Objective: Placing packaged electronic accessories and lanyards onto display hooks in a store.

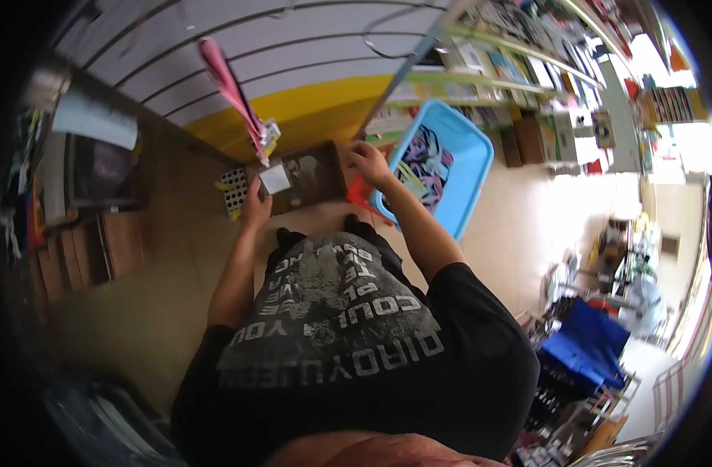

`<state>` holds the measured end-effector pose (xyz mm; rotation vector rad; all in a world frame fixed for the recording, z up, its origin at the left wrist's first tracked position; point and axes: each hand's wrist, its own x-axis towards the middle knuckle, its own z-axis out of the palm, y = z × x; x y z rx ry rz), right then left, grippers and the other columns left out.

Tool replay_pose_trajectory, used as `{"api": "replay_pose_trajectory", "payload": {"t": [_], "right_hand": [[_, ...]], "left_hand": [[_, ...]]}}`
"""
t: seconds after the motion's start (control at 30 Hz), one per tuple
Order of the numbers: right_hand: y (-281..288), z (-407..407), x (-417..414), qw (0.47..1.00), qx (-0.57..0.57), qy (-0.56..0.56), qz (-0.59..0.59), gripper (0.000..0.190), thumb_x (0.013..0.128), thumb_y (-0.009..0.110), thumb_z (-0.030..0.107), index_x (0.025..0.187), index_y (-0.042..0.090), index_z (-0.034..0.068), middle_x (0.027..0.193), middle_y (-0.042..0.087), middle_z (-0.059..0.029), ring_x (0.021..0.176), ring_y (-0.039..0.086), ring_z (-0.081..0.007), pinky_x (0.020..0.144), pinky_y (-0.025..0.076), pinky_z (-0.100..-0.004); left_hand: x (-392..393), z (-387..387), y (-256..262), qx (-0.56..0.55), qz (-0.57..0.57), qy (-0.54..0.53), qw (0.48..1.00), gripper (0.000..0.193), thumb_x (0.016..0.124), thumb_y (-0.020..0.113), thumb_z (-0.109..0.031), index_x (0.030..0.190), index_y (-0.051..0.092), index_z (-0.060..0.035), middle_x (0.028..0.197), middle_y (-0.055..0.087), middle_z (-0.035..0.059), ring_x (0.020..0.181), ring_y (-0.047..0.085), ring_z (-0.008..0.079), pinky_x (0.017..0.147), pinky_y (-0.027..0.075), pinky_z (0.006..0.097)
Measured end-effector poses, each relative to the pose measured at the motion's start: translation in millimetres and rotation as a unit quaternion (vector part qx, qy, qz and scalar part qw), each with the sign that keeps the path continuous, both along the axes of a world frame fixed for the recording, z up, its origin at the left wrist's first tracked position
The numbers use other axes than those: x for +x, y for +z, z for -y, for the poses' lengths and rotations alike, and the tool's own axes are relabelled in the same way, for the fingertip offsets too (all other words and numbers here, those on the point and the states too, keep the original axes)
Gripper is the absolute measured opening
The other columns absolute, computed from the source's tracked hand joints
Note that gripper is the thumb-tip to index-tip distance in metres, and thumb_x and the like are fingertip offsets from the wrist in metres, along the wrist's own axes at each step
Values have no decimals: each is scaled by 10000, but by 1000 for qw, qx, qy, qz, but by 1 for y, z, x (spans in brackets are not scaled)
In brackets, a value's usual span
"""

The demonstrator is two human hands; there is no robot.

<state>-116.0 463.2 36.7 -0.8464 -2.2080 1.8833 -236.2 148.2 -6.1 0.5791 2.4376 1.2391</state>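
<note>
My left hand [255, 205] has its fingers at the near edge of a small white card [275, 178] and appears to grip it. Just beyond the card, pink straps [230, 87] hang down in front of a slatted wall panel, with a pale tag [270, 133] beside their lower end. Beneath is an open brown cardboard box [318, 195] on the floor. My right hand [367, 164] is by the left rim of a blue plastic bin [470, 149], fingers curled; whether they pinch anything is unclear. Coiled pink, black and purple straps [429, 160] lie in the bin.
The bin rests on a red stool [362, 195]. A panel with dark round holes [234, 190] stands left of the box. Stocked shelves [496, 87] line the upper right; cartons [545, 140] stand below them. A blue bag [586, 344] is at lower right.
</note>
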Motion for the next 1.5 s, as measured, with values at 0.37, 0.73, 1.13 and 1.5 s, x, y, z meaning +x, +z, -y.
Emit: {"api": "replay_pose_trajectory", "payload": {"t": [0.37, 0.73, 1.13, 1.5], "right_hand": [[-167, -105, 282, 901, 53, -244, 355, 282, 750, 581, 214, 919, 655, 0, 757, 651, -111, 628, 623, -205, 583, 485, -330], [-223, -98, 210, 940, 44, 57, 332, 321, 723, 565, 186, 1008, 678, 91, 1022, 642, -195, 998, 595, -328, 868, 464, -369], [-182, -92, 134, 908, 96, 184, 364, 383, 717, 530, 207, 1066, 656, 110, 1093, 614, -192, 1060, 560, -349, 937, 432, -382], [31, -149, 157, 986, 141, 1, 85, 197, 735, 633, 129, 883, 584, 7, 798, 630, -110, 750, 608, -197, 684, 472, -313]], "left_hand": [[94, 241, -149, -432, 275, -268, 816, 372, 872, 517, -303, 1085, 610, -12, 1079, 631, 156, 1035, 582, 249, 863, 441, 382], [167, 143, -15, -167, 318, -13, 933, 289, 888, 547, -132, 1143, 559, 2, 955, 661, 107, 855, 620, 150, 741, 478, 258], [223, 175, -45, -115, 213, -72, 968, 251, 906, 507, -70, 1146, 572, -33, 953, 650, 79, 880, 608, 184, 799, 471, 301], [121, 84, -39, -150, 199, -35, 968, 280, 854, 581, -194, 1074, 593, -21, 793, 614, 77, 729, 577, 130, 692, 468, 272]]}}
